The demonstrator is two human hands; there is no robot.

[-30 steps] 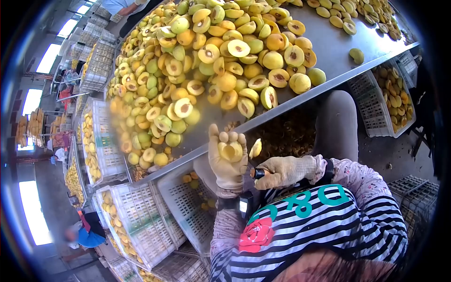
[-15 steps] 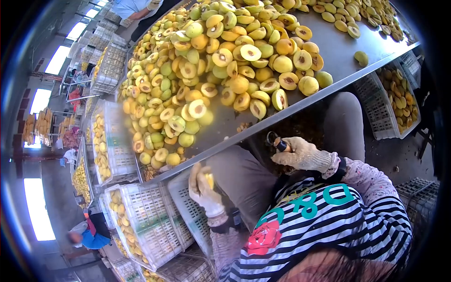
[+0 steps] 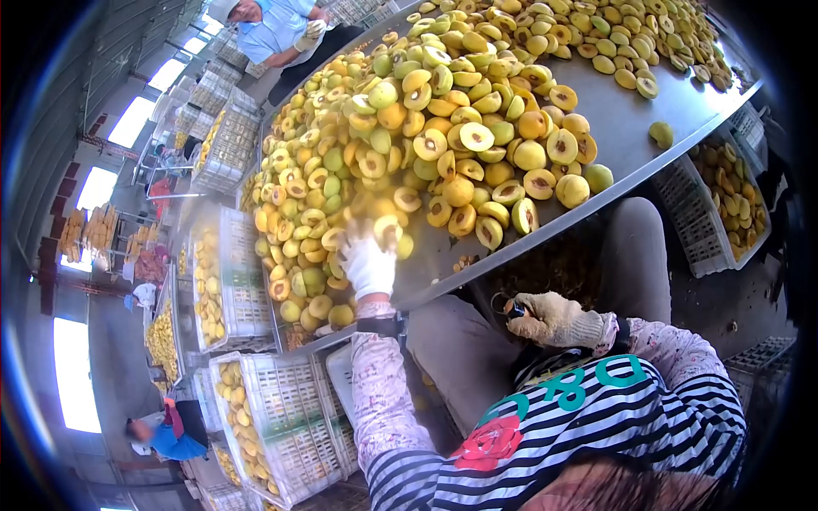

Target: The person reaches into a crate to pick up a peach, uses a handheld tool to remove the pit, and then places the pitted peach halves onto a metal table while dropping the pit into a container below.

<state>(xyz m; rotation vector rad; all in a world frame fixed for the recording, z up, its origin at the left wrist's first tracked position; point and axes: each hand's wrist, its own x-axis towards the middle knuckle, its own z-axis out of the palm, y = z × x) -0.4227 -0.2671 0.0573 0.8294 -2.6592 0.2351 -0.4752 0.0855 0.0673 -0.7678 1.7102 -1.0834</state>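
My left hand, in a white glove, reaches over the table edge to the front of a heap of halved yellow-green stone fruit that look like apricots. Its fingers are spread and slightly blurred, against a fruit half; I see no grip on it. Over my lap, my right hand, in a beige knitted glove, is closed round the short dark handle of a ring-bladed pitting tool. The thin metal loop points left, away from the fingers. Many halves show brown hollows or stones.
The metal table has a raised front edge. White plastic crates of fruit stand at left, another crate at right. A person in light blue stands across the table; another person is at far left.
My left hand has moved from beside the table edge, where it held a yellow piece, up to the fruit heap. My right hand keeps the tool over my lap. The view has shifted slightly.
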